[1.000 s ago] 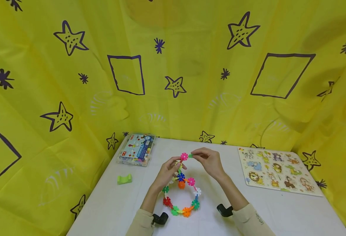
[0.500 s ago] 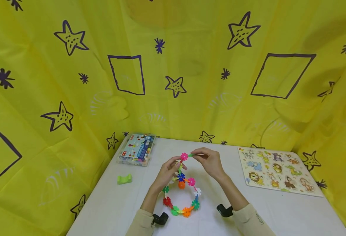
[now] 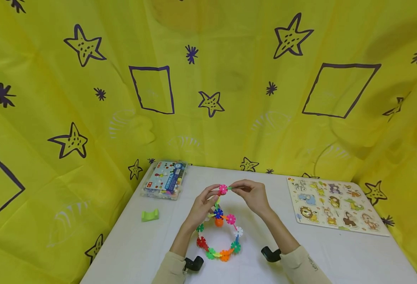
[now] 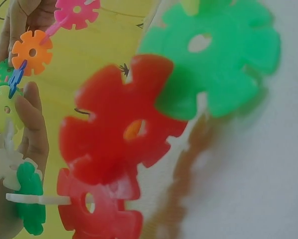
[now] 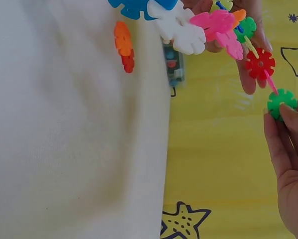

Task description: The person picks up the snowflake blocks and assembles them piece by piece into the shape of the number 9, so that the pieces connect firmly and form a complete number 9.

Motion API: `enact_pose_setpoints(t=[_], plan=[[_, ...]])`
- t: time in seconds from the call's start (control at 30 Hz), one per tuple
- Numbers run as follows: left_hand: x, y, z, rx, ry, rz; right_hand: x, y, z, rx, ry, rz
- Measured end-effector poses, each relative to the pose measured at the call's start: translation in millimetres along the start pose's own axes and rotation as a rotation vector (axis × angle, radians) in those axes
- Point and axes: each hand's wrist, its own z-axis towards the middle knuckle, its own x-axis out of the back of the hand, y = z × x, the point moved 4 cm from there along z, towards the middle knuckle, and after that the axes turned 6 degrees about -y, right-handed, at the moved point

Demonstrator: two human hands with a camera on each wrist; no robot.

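Observation:
My left hand (image 3: 202,208) holds the upper part of a chain of colourful notched plastic discs, its fingers right at a pink disc (image 3: 223,189) near the top. My right hand (image 3: 253,196) pinches a green disc (image 5: 280,103) between thumb and fingers. A pink piece (image 5: 271,82) links this green disc to a red disc (image 5: 260,63) in the right wrist view. Lower down, the chain forms a ring over the table, with a blue disc (image 3: 218,213) at its top and an orange disc (image 3: 225,255) at its bottom. Large red (image 4: 116,119) and green discs (image 4: 223,55) fill the left wrist view.
On the white table, a clear box of small parts (image 3: 165,180) stands at the back left. A light green curved block (image 3: 150,215) lies in front of it. An animal puzzle board (image 3: 336,207) lies at right. Yellow patterned cloth (image 3: 208,130) hangs behind the table.
My left fingers have come up against the pink disc, which has shifted slightly right and down. My right hand keeps the green disc pinched and has moved a little left.

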Motion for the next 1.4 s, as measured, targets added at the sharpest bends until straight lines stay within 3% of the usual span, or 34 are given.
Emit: enact_pose_setpoints(t=[0.4,0.63,0.8,1.0,1.17,1.3,1.4], plan=[[1.4,-4.5,-1.8,0.005,0.025,0.009,-9,5,-6.3,0.016,0.132,-0.061],[-1.1,-6.2,-3.1,0.018,0.029,0.001,-16,43,-9.5,0.017,0.198,-0.033],[0.4,-5.2,-3.5,0.005,0.036,0.014,-17,47,-8.9,0.064,0.189,-0.024],[5.5,-1.5,-1.6,-0.026,0.038,0.024,-16,45,-1.9,0.024,0.130,0.005],[7.6,-0.8,0.0,-0.010,0.017,0.026,-16,54,-1.3,-0.124,0.043,-0.029],[8.5,-0.5,0.2,-0.008,0.010,0.001,-25,70,-4.9,-0.259,-0.160,-0.170],[9.0,-0.6,-0.3,-0.004,0.012,-0.008,-35,81,-9.3,-0.283,-0.340,-0.246]])
